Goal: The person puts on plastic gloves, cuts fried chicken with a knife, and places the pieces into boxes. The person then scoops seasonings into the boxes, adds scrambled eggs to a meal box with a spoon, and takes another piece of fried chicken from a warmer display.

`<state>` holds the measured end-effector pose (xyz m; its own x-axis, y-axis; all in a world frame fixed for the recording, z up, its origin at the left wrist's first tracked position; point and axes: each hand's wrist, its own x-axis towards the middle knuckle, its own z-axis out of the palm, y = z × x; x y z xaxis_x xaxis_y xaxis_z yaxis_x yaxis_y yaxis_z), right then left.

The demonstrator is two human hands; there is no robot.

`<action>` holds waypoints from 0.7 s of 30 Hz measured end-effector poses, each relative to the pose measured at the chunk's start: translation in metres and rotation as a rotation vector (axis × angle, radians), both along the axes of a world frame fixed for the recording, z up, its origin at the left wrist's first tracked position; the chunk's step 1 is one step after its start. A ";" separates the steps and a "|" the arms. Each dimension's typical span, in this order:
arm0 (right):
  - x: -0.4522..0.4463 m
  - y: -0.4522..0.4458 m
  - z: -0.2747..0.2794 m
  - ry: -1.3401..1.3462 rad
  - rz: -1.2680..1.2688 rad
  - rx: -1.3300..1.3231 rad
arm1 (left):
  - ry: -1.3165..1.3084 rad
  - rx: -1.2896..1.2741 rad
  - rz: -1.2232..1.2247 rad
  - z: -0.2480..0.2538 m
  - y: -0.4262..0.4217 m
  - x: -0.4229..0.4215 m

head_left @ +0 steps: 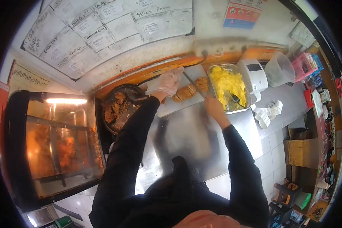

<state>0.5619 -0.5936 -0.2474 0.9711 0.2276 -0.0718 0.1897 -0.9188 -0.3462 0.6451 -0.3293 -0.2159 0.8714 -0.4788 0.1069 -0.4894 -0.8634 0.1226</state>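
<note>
My right hand [215,108] is closed round the handle of a knife [194,83]. Its blade runs up and to the left, across a breaded fried cutlet [186,92] that lies partly sliced on a white cutting board [169,110]. A browner, uncut-looking end of the cutlet [202,83] sits to the right of the blade. In a clear plastic glove, my left hand [170,81] rests over the board at the cutlet's left, fingers stretched towards the knife's tip. Whether those fingers touch the blade is not clear.
Left of the board stands a black pan [131,108] with fried pieces, beside a lit glass warming cabinet [60,144]. On the right are a tub of yellow food [228,85] with a spoon, a white receipt printer [254,74], curled paper slips [268,113] and a clear bucket [279,68].
</note>
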 end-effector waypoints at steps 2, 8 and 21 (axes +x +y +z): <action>-0.015 -0.015 0.023 -0.061 -0.129 0.119 | 0.119 -0.189 0.051 0.018 -0.002 0.003; -0.050 -0.030 0.035 -0.108 -0.245 0.361 | 0.066 0.255 -0.547 0.007 -0.033 -0.008; -0.111 -0.027 0.018 -0.020 -0.499 0.614 | 0.304 0.241 -0.395 -0.006 -0.052 0.005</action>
